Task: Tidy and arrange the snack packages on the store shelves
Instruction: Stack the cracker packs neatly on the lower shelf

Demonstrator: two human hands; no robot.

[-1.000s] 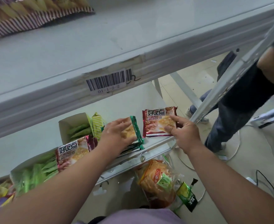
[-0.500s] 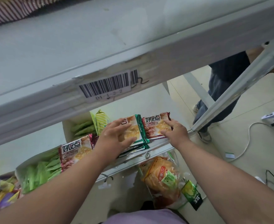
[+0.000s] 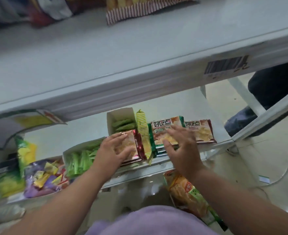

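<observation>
Red-edged cracker packet (image 3: 131, 146) lying flat at front of lower shelf (image 3: 92, 131), on a small stack, partly covered by a hand. Green-edged cracker packet (image 3: 163, 131) just to its right, also flat atop a stack, white characters along top edge. Another red-brown cracker packet (image 3: 201, 131) touching that one's right side, near shelf end. Yellow-green striped packet (image 3: 142, 133) standing on edge between red-edged and green-edged stacks. Open white box (image 3: 121, 122) behind, holding green sachets.
</observation>
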